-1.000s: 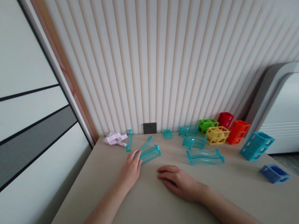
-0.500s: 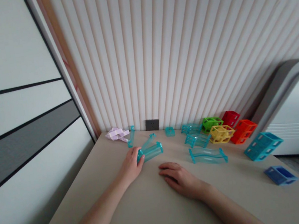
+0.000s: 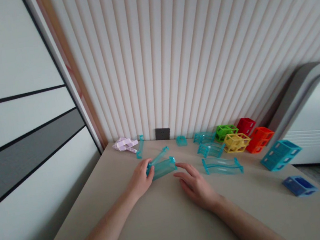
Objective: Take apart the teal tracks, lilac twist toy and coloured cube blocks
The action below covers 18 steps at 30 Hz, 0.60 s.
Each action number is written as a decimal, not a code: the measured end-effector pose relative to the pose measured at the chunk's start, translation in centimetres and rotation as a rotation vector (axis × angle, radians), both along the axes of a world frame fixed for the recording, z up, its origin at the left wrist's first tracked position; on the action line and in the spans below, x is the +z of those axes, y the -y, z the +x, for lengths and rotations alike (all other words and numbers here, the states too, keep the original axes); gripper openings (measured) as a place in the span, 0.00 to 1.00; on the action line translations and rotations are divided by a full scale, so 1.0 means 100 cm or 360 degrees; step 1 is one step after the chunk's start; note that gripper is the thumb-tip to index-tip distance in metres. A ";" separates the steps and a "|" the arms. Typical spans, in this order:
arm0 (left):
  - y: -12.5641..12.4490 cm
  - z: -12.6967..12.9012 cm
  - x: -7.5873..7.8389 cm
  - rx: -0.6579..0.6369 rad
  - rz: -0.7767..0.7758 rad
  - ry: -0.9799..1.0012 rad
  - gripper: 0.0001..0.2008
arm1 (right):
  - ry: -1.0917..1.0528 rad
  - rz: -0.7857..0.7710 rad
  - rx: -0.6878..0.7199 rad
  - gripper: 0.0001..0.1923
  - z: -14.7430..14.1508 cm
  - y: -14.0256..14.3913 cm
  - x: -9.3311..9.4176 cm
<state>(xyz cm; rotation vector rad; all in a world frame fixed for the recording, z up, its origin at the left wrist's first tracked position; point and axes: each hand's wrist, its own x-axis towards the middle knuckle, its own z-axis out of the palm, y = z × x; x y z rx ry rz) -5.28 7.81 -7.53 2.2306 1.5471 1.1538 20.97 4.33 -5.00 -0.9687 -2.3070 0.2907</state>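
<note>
On the beige tabletop [image 3: 163,223], the left hand [image 3: 140,179] has its fingers curled around the near-left end of a short, straight, translucent teal track piece [image 3: 163,168], thumb on the near side and fingertips over the top, so the piece lies just to the right of that hand and points right and slightly far. The right hand [image 3: 195,185] lies palm down with its fingers loosely spread and holds nothing; its index fingertip reaches the right end of the same teal piece (whether it actually touches cannot be told). The piece thus sits between the two hands, on or just above the table. A thinner teal channel [image 3: 158,156] lies just beyond it, angled toward the far wall. To the right of the right hand, close by but apart, rests a wavy teal track section [image 3: 222,166], and farther back a second curved teal section [image 3: 211,149] and a third [image 3: 203,137] near the wall. A small teal connector [image 3: 181,141] sits by the dark wall socket [image 3: 162,133]. At the far left lie a slim teal strip [image 3: 140,147] and a pale lilac piece [image 3: 125,144]. On the far right cluster open-frame blocks: green [image 3: 224,131], yellow [image 3: 237,142], red [image 3: 246,125] and orange-red [image 3: 260,138]. Nearer right stand a teal frame block [image 3: 281,154] and a blue one [image 3: 300,186].
</note>
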 end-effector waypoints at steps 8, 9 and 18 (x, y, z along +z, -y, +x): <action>0.014 0.014 0.011 -0.0226 -0.0073 -0.0037 0.14 | 0.0004 0.0100 -0.0173 0.19 -0.005 -0.011 -0.007; 0.016 0.016 0.013 -0.0246 -0.0095 -0.0038 0.15 | 0.0022 0.0081 -0.0177 0.19 -0.006 -0.012 -0.008; 0.015 0.017 0.012 -0.0159 -0.0082 0.0064 0.14 | 0.0043 -0.0094 -0.0116 0.15 -0.004 -0.015 -0.010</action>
